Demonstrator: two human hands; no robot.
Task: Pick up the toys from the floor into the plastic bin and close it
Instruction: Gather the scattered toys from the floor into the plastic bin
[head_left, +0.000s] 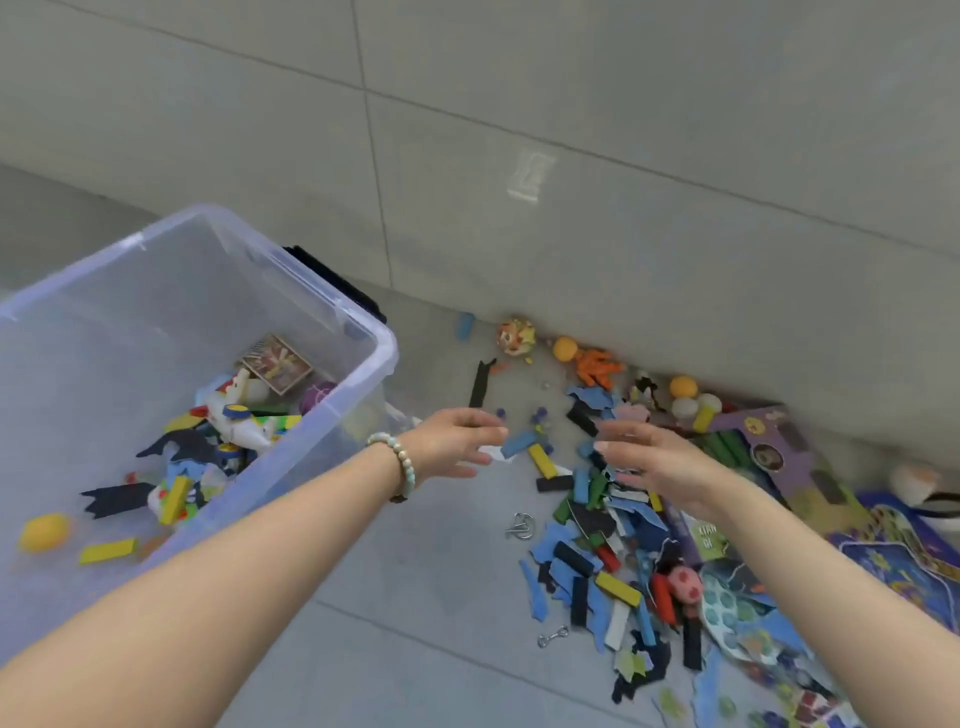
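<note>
A clear plastic bin (382, 345) stands at the left without a lid on it, holding a white toy plane (241, 418), blocks and foam pieces. A pile of toys (597, 551) lies on the floor to its right: coloured blocks, blue and black foam pieces, balls. My left hand (457, 441), with a bead bracelet on the wrist, hovers above the floor just right of the bin, fingers relaxed and empty. My right hand (649, 462) hovers over the pile, palm facing left, fingers loosely spread, holding nothing.
A tiled wall (623, 182) runs close behind the pile. Orange balls (565, 348), an orange figure (597, 366) and a round lion-face toy (515, 336) lie along its base. Purple boxes and printed sheets (779, 457) lie at the right. Two metal ring puzzles (520, 526) rest on the floor.
</note>
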